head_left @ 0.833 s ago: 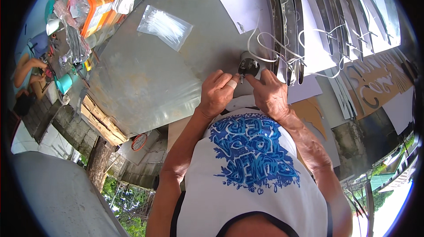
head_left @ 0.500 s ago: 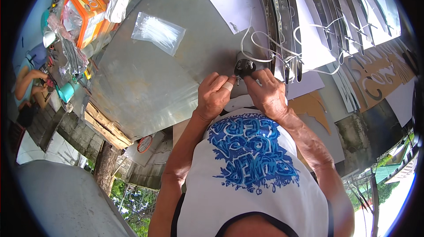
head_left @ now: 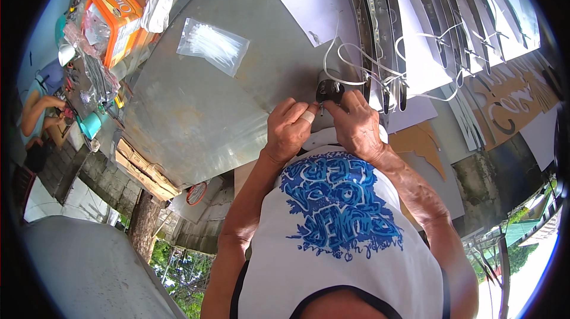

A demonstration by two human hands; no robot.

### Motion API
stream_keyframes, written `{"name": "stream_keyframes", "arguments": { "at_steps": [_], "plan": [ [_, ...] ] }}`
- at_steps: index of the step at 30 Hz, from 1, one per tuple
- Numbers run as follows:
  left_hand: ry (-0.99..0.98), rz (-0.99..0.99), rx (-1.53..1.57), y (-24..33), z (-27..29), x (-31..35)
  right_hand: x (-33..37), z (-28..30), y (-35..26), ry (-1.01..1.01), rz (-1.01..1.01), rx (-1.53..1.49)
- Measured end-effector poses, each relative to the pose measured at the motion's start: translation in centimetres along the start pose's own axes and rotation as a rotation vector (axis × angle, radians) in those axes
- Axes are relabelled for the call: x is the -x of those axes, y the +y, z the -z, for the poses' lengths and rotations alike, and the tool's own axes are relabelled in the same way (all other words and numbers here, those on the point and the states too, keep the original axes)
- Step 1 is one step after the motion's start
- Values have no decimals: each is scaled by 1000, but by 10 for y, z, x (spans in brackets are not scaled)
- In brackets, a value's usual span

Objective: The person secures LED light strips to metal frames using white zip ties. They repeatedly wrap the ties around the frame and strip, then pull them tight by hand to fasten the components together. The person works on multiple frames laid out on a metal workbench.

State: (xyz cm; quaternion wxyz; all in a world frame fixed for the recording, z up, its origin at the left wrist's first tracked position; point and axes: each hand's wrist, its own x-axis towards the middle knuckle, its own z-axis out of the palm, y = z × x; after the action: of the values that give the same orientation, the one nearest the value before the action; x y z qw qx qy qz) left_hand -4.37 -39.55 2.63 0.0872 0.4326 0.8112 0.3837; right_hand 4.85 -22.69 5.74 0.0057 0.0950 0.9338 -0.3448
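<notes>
My left hand [head_left: 289,129], a pale bandage round one finger, is closed in a pinch at the near edge of a small black rounded part [head_left: 328,89]. From the other side my right hand [head_left: 360,127] pinches the same part, thumb and fingers bent together. A short metal piece [head_left: 322,107] sticks out between the two thumbs. My fingers hide some of the black part, and its exact kind cannot be made out. A thin white cable [head_left: 328,60] loops just beyond it. All this is above the near edge of a grey metal-topped table [head_left: 208,111].
A clear bag of white cable ties [head_left: 214,46] lies on the table. Dark curved strips [head_left: 371,28] with wires fill the right side, beside brown cut-out boards [head_left: 502,105]. An orange tub [head_left: 122,7] stands far left. Another person [head_left: 38,105] is at the left edge.
My right hand has shifted slightly left, its thumb and fingers closer to the metal piece. My left hand has barely moved.
</notes>
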Motion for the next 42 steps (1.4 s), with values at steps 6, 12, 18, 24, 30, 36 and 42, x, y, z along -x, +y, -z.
{"name": "stream_keyframes", "arguments": {
  "at_steps": [6, 12, 18, 24, 30, 36, 42],
  "plan": [
    [-8, 10, -8, 1, 2, -4, 6, -5, 12, 71, 44, 28],
    [-16, -6, -26, 5, 7, -17, 2, -3, 15, 143, 127, 108],
    [-31, -112, -25, -2, 5, -16, 3, -2, 20, 202, 210, 145],
    [-26, -117, 30, -2, 0, -12, -7, -7, 32, 230, 343, 145],
    [-36, -131, 50, -9, -2, -11, -17, -9, 37, 174, 414, 158],
    [-47, -106, 9, -7, 2, -13, -27, -1, 36, 96, 399, 140],
    [60, -77, -122, -10, 21, -15, -20, -1, 24, 59, 309, 178]
  ]
}}
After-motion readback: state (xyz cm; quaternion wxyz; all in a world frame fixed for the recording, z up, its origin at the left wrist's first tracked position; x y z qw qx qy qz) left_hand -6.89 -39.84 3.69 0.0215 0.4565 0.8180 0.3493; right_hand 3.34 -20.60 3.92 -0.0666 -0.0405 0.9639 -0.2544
